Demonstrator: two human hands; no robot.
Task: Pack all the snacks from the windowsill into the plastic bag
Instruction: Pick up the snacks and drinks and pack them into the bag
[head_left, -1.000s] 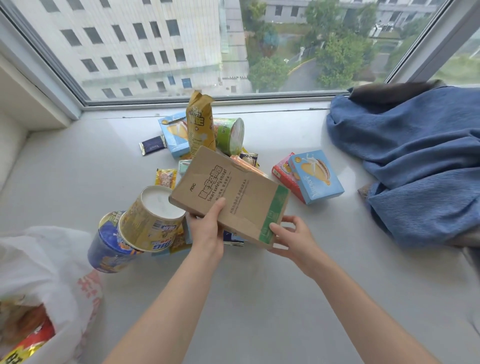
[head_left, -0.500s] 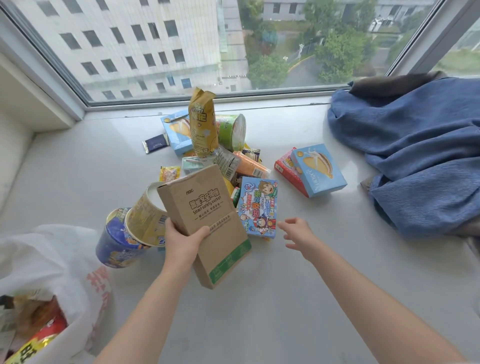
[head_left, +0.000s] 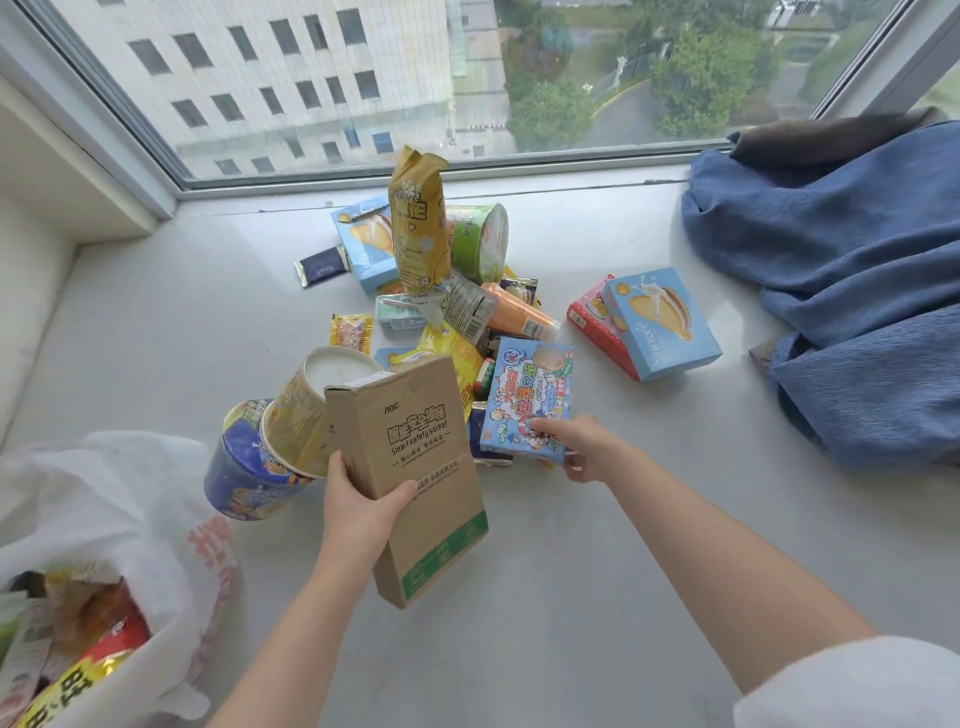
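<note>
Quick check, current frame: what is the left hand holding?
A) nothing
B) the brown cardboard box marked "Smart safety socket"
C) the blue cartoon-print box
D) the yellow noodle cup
B: the left hand has thumb and fingers wrapped round the brown cardboard box, lifted off the windowsill, while the right hand reaches to the blue cartoon-print box.

Single head cam, looking fwd and down, close over windowsill (head_left: 597, 545) toward window (head_left: 467, 78).
</note>
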